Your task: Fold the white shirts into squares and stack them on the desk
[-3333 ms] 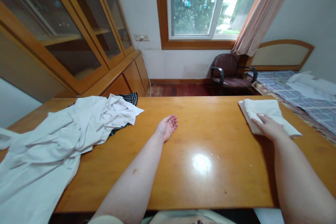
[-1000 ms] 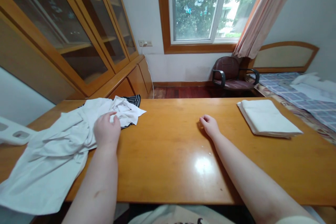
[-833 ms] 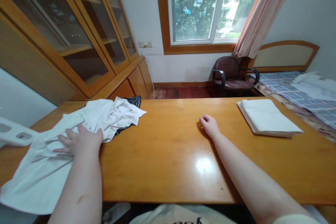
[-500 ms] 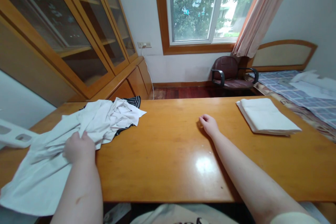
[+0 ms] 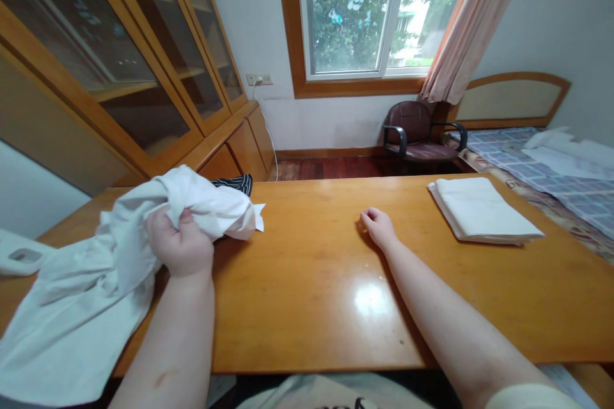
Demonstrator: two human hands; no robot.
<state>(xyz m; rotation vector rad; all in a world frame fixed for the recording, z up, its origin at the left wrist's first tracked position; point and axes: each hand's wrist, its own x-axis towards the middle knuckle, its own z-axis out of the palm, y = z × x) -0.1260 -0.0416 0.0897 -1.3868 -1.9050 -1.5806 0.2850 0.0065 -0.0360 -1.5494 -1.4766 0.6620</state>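
My left hand (image 5: 180,239) is closed on a crumpled white garment (image 5: 67,313) at the table's left side and holds a bunch of it raised off the surface. Its lower end spreads toward the near left edge and hangs over it. Behind it, a black cloth with white stripes (image 5: 240,184) peeks out, mostly covered. My right hand (image 5: 378,227) rests on the table right of the middle, fingers curled in, with nothing visible in them. Farther right lies a neat folded stack of white cloth (image 5: 484,208).
The wooden table (image 5: 297,307) spans the view. A white plastic object (image 5: 22,255) sits at its left edge. Beyond stand a glass-door cabinet (image 5: 144,77), a brown armchair (image 5: 417,131) and a bed (image 5: 513,147) below a window (image 5: 350,13).
My left hand has lifted the white garment and moved right and away from me, pulling the cloth along. My right hand stays in place on the table.
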